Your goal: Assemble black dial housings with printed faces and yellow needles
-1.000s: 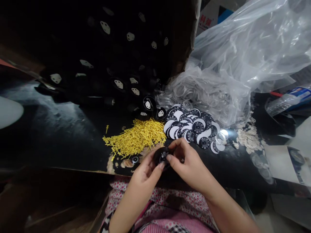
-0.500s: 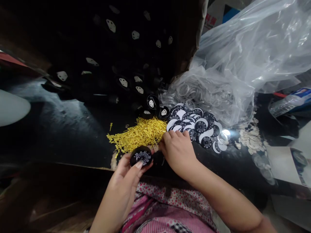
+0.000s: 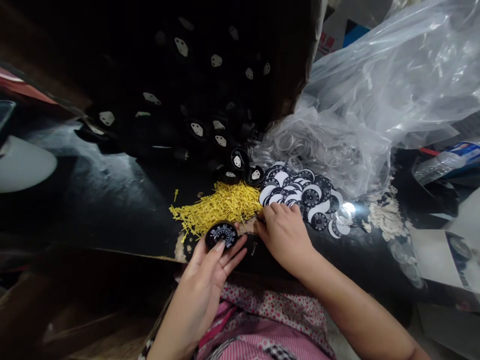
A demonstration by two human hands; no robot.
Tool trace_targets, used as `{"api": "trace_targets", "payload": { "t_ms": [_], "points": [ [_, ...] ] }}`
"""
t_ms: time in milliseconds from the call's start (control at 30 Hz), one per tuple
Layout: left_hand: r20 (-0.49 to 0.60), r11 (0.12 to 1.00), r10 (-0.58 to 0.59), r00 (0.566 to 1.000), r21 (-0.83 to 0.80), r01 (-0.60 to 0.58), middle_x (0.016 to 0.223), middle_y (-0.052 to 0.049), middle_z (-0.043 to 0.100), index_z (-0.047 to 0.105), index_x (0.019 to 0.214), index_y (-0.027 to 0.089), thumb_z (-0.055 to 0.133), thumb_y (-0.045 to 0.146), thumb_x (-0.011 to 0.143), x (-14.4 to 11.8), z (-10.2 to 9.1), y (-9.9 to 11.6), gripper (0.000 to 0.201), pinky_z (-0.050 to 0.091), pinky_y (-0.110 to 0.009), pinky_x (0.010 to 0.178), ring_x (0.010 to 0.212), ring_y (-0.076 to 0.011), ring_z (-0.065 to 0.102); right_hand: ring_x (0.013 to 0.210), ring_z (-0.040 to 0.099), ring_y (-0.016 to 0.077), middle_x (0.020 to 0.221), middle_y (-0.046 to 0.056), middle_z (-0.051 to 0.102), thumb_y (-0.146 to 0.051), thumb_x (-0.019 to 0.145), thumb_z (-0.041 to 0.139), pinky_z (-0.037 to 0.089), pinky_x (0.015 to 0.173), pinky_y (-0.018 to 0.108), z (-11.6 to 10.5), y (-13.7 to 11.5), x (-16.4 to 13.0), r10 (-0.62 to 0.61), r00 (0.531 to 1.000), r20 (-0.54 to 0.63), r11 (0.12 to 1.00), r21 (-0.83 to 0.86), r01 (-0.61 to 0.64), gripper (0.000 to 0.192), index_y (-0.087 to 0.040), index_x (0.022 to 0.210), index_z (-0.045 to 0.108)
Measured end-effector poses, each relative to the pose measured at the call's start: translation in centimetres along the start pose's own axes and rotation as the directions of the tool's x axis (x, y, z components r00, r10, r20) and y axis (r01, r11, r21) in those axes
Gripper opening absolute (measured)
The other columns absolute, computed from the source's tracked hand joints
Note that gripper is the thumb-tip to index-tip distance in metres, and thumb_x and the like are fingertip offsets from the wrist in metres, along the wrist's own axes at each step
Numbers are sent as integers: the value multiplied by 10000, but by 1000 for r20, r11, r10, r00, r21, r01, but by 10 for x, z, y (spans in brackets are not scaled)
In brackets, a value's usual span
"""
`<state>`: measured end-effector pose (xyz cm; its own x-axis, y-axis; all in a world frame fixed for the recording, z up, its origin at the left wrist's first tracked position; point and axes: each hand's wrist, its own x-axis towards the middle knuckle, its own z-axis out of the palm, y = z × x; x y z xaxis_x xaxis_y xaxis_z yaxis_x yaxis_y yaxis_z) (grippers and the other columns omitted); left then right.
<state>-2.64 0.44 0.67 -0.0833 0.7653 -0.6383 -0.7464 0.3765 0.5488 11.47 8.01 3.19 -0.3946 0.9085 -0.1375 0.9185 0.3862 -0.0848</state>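
Observation:
A round black gauge (image 3: 221,236) with a white-printed dial faces up in my left hand (image 3: 210,272), thumb on its face and the other fingers partly spread beneath. My right hand (image 3: 283,235) is at the near edge of the pile of black-and-white dial discs (image 3: 311,196), fingers curled downward. Its fingertips are hidden, so I cannot see what they pinch. Just left of it lies a heap of small yellow plastic pointers (image 3: 221,205), behind the gauge.
Black gauge housings with white plates (image 3: 197,130) fill a dark box at the back. Clear rings lie in a plastic bag (image 3: 337,135) at the right. Small beige pieces (image 3: 386,212) and a white carton (image 3: 435,257) are farther right. A pale rounded object (image 3: 26,165) stands left.
The fingers of my left hand have spread wider under the gauge. My right hand stays by the dial discs, its fingers still curled. The whole view has shifted slightly.

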Motion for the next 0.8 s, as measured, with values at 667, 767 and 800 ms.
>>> {"api": "trace_targets", "payload": {
  "t_ms": [667, 767, 800],
  "points": [
    [72, 994, 108, 991, -26, -107, 1127, -102, 740, 680, 1141, 210, 687, 282, 843, -5, 22, 2, 307, 516, -415, 1013, 1147, -270, 654, 804, 573, 181, 839, 26, 623, -212, 886, 607, 392, 784, 348, -10, 1, -28, 39, 979, -199, 825, 560, 80, 101, -179, 791, 602],
    [62, 973, 212, 975, 85, -217, 1153, -70, 729, 646, 1201, 246, 699, 316, 836, 1, 21, 1, 375, 500, -396, 1031, 1167, -258, 641, 807, 578, 167, 852, 16, 619, -198, 894, 597, 402, 791, 334, -15, -1, -30, 25, 978, -208, 733, 670, 123, 85, -186, 810, 605],
    [69, 962, 223, 972, 142, -231, 1172, -59, 721, 642, 1206, 256, 707, 325, 829, 4, 20, -1, 389, 503, -385, 1026, 1172, -255, 637, 811, 580, 164, 856, 16, 617, -197, 899, 591, 407, 788, 329, -16, -2, -30, 20, 979, -203, 706, 696, 130, 82, -187, 819, 610]
  ]
}}
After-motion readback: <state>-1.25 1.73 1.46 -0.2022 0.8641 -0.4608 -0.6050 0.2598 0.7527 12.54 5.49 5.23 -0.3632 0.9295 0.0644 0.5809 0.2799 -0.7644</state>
